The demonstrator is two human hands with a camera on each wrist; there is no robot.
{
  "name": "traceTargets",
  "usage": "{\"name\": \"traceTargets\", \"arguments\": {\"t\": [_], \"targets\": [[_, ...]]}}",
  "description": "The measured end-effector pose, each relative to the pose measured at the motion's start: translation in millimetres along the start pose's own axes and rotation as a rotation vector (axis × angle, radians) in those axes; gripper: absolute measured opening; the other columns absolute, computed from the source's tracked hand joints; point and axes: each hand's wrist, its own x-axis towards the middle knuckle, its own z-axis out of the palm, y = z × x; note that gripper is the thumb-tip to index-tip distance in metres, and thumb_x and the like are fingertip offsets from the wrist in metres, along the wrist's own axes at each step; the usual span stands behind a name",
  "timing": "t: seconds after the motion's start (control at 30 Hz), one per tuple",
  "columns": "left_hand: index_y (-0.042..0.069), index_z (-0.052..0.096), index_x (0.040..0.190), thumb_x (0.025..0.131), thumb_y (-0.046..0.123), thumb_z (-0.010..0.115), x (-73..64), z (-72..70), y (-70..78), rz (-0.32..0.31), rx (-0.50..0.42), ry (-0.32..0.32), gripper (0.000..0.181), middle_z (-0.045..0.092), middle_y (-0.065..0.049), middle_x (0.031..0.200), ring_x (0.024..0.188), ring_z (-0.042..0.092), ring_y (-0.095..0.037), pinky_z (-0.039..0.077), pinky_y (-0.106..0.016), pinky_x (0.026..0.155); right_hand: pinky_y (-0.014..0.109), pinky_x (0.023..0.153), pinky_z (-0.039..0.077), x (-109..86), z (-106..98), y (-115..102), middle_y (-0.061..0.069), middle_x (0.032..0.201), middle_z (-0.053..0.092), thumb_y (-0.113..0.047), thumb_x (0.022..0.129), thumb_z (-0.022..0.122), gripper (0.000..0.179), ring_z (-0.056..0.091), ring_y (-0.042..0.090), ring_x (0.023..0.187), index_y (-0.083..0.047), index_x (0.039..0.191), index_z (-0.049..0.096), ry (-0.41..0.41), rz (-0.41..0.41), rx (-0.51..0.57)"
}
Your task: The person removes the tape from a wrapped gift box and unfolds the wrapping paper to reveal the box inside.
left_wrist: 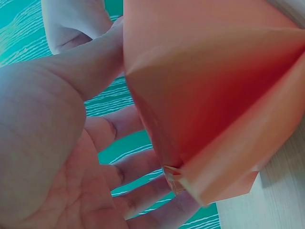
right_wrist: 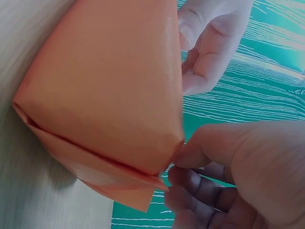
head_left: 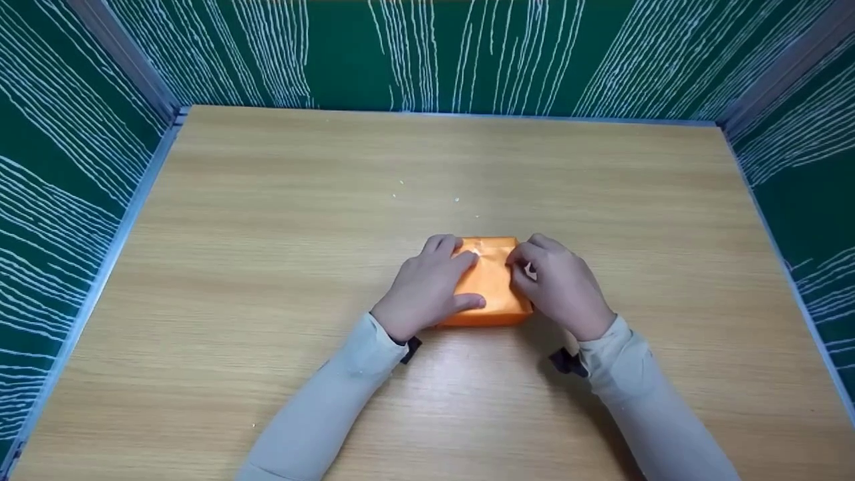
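Observation:
A small boxy package wrapped in orange paper [head_left: 493, 284] lies on the table between both hands. My left hand [head_left: 427, 287] rests across its left part, with the thumb and index finger spread on the top face. In the left wrist view, the left fingers [left_wrist: 138, 164] extend along the package's side, near a gaping fold of the wrapping paper [left_wrist: 228, 105]. My right hand [head_left: 558, 284] is at the right edge, thumb and index finger bent together. The right wrist view shows these fingertips pinching the orange paper [right_wrist: 109, 95] at a corner, beside a folded end flap [right_wrist: 105, 174].
The wooden table [head_left: 267, 200] spreads around the package, with several tiny white specks [head_left: 457, 199] beyond it. Green walls with white streaks [head_left: 347, 53] stand at the back and both sides, with blue strips along the table's edges. Dark bands [head_left: 568, 363] show at both wrists.

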Motion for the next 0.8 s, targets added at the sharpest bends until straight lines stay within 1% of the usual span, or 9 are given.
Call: {"name": "traceTargets", "arguments": {"t": [0.37, 0.57, 0.8], "targets": [[0.016, 0.060, 0.144, 0.092, 0.059, 0.070, 0.0, 1.8, 1.2, 0.002, 0.007, 0.004, 0.069, 0.049, -0.012, 0.151, 0.142, 0.040, -0.029, 0.057, -0.046, 0.089, 0.040, 0.071, 0.052, -1.8, -6.4, 2.7, 0.008, 0.092, 0.065, -0.002, 0.093, 0.069, 0.008, 0.060, 0.024, 0.078, -0.005, 0.097, 0.076, -0.003, 0.001, 0.005], [0.016, 0.060, 0.145, 0.092, 0.059, 0.071, -0.4, 1.4, 1.8, 0.003, 0.013, 0.010, 0.068, 0.049, -0.012, 0.150, 0.141, 0.040, -0.029, 0.057, -0.046, 0.089, 0.041, 0.072, 0.053, -2.0, -11.7, 5.0, 0.009, 0.095, 0.067, -0.001, 0.094, 0.068, 0.011, 0.060, 0.025, 0.079, -0.004, 0.099, 0.077, -0.016, 0.004, 0.013], [0.016, 0.063, 0.139, 0.091, 0.055, 0.073, -0.7, -0.2, 1.5, 0.018, 0.001, 0.036, 0.063, 0.051, -0.012, 0.147, 0.139, 0.042, -0.029, 0.058, -0.046, 0.084, 0.038, 0.069, 0.051, -1.6, -14.4, 8.9, 0.007, 0.091, 0.065, -0.001, 0.093, 0.069, 0.011, 0.059, 0.023, 0.076, -0.005, 0.100, 0.077, -0.002, -0.012, 0.002]]}}
